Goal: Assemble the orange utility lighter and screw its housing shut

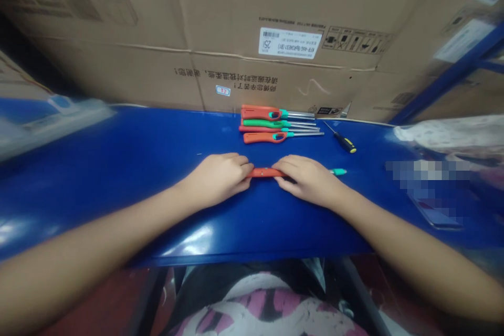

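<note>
An orange long-nosed lighter (266, 172) lies flat on the blue table (137, 157), its teal tip (338, 171) sticking out to the right. My left hand (219, 177) grips its left end with curled fingers. My right hand (309, 179) covers its right part, fingers pressed on the body. Behind them lies a tidy row of similar lighters (275, 124), orange, green and red, with metal nozzles pointing right.
A small black-and-yellow screwdriver (343, 140) lies to the right of the row. Large cardboard boxes (252, 31) wall off the table's far edge. A phone (435, 215) and a plastic bag (452, 136) lie at right; another bag (51, 118) lies at left.
</note>
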A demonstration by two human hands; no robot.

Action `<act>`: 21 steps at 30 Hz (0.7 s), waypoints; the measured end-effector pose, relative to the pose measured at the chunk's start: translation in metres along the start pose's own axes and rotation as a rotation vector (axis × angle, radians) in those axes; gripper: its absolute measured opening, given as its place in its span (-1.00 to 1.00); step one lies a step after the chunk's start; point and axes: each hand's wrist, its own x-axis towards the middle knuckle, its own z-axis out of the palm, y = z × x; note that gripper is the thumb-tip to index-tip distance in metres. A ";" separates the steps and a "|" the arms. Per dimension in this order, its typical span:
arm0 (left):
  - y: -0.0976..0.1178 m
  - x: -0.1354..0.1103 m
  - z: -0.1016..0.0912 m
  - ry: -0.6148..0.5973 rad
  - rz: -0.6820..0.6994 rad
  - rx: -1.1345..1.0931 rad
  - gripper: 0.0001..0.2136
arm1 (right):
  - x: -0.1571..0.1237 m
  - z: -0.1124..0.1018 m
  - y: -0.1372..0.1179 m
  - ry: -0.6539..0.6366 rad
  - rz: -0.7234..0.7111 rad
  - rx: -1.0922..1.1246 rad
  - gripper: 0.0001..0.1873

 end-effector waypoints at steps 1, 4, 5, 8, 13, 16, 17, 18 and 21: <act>-0.001 0.000 0.001 0.022 -0.002 -0.015 -0.81 | -0.001 0.000 0.002 0.007 0.005 0.030 -0.81; -0.002 -0.001 0.002 0.081 0.003 -0.062 -0.74 | -0.004 0.000 0.008 0.053 0.002 0.097 -0.82; -0.001 -0.001 0.003 0.091 0.012 -0.078 -0.73 | -0.004 0.000 0.008 0.069 -0.007 0.109 -0.81; 0.001 -0.002 0.006 0.101 0.046 -0.112 -0.73 | -0.005 0.000 0.009 0.071 -0.022 0.120 -0.81; -0.004 0.000 0.010 0.160 0.026 -0.115 -0.73 | -0.001 -0.004 0.010 0.060 0.047 0.181 -0.83; -0.011 0.001 0.010 0.200 0.015 -0.116 -0.73 | 0.000 -0.011 0.013 0.076 0.089 0.182 -0.84; -0.013 0.002 0.010 0.211 0.013 -0.117 -0.73 | -0.001 -0.014 0.015 0.097 0.096 0.178 -0.85; -0.014 0.002 0.009 0.221 0.012 -0.119 -0.74 | -0.001 -0.016 0.016 0.118 0.101 0.173 -0.86; -0.018 0.002 0.007 0.252 0.021 -0.131 -0.75 | -0.004 -0.020 0.021 0.160 0.098 0.140 -0.87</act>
